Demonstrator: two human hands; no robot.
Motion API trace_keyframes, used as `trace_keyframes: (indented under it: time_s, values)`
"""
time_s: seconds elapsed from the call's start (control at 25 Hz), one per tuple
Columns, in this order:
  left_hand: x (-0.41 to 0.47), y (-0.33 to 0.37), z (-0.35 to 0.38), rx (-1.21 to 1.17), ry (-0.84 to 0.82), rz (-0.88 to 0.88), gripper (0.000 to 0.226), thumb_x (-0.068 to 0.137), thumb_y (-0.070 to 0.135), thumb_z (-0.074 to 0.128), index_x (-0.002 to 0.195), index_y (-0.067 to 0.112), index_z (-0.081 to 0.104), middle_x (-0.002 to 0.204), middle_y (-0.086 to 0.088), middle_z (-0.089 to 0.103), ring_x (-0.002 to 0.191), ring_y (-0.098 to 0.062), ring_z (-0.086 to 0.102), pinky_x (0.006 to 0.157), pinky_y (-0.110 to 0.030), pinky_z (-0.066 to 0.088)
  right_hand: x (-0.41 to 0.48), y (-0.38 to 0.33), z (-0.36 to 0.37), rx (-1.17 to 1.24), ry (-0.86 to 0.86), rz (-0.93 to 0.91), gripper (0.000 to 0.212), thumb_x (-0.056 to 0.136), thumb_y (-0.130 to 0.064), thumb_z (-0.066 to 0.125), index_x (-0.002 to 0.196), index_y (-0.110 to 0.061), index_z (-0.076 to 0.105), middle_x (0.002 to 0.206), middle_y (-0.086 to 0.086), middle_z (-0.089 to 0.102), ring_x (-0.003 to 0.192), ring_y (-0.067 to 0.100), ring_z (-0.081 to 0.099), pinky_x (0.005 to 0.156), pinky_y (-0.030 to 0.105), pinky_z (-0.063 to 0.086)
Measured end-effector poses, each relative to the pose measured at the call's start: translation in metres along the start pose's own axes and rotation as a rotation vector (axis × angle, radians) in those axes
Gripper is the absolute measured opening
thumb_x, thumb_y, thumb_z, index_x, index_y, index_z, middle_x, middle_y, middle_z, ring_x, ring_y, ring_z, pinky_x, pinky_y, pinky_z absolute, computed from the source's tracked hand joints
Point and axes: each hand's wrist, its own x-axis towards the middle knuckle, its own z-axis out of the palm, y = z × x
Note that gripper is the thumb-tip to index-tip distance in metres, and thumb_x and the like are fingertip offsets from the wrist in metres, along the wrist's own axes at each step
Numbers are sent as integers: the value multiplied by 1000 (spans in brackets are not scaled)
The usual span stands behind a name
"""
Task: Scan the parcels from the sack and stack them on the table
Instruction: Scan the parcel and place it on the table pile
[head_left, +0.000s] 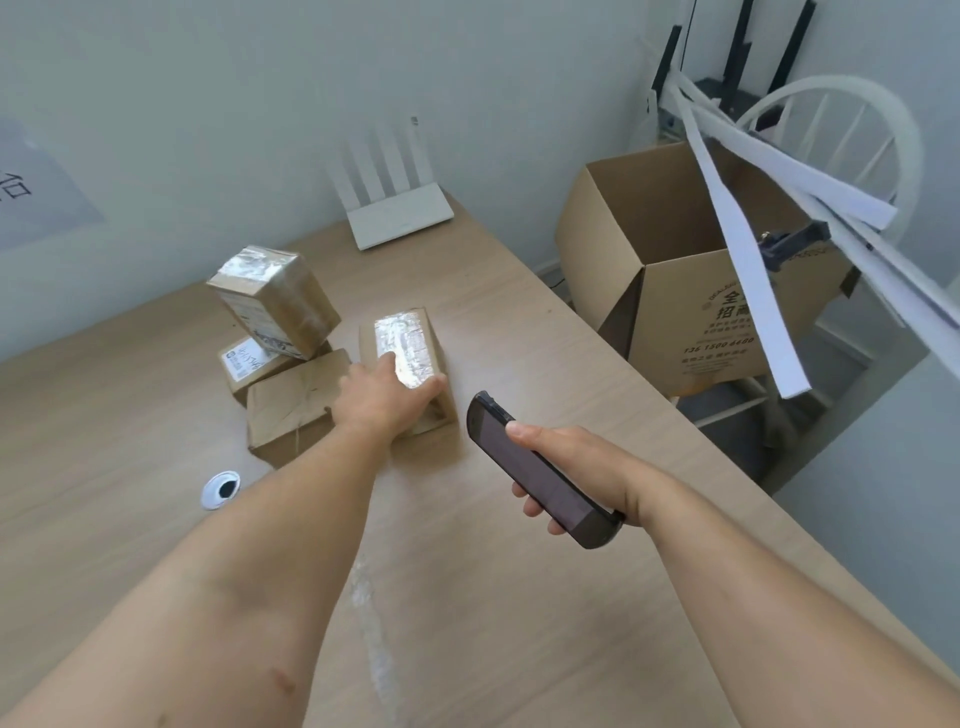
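My left hand (387, 397), in the head view, grips a taped parcel (410, 343) at frame centre on the table (519, 623), just right of the stacked parcels (275, 312), while my right hand (576, 467) clasps the scanner (493, 431) lower right; this is probably the placing step, and next I should release the parcel squarely.

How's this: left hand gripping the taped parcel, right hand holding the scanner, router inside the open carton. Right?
No. Head view: the router stands on the table by the wall, not inside the open carton. Left hand gripping the taped parcel, right hand holding the scanner: correct.
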Motion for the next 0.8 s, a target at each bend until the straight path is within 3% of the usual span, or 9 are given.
trace_keyframes:
  time_s: [0.16, 0.28, 0.44, 0.64, 0.8]
  values:
    - [28, 16, 21, 98, -19, -141, 90, 76, 82, 42, 143, 23, 33, 141, -18, 38, 130, -37, 36, 96, -46, 41, 16, 6, -17, 32, -15, 6, 72, 71, -69, 59, 113, -11, 64, 95, 11, 67, 78, 21, 66, 68, 42, 54]
    - [35, 22, 32, 120, -17, -195, 77, 79, 72, 49, 138, 24, 36, 138, -19, 37, 129, -36, 34, 96, -47, 38, 19, 12, -22, 22, -13, 7, 76, 69, -72, 59, 114, -12, 64, 95, 11, 68, 79, 20, 67, 69, 43, 54]
    - [14, 12, 28, 44, -8, -55, 67, 75, 65, 59, 128, 26, 44, 137, -15, 35, 128, -34, 30, 97, -50, 36, 7, 13, -12, 31, 10, 6, 71, 73, -69, 58, 114, -12, 64, 96, 11, 68, 78, 20, 67, 68, 41, 55]
    - [-71, -53, 34, 50, -17, 89, 71, 73, 65, 60, 134, 36, 38, 141, -7, 35, 126, -28, 32, 96, -44, 35, -33, 16, 39, -17, -4, -6, 69, 73, -67, 59, 112, -11, 64, 94, 12, 68, 75, 20, 67, 64, 39, 55]
    - [-138, -135, 40, -33, -36, 27, 79, 71, 63, 62, 141, 41, 32, 147, -3, 29, 133, -25, 26, 105, -42, 30, -63, 34, 104, -60, -50, 0, 70, 70, -68, 60, 112, -12, 64, 93, 12, 69, 76, 22, 67, 67, 41, 54]
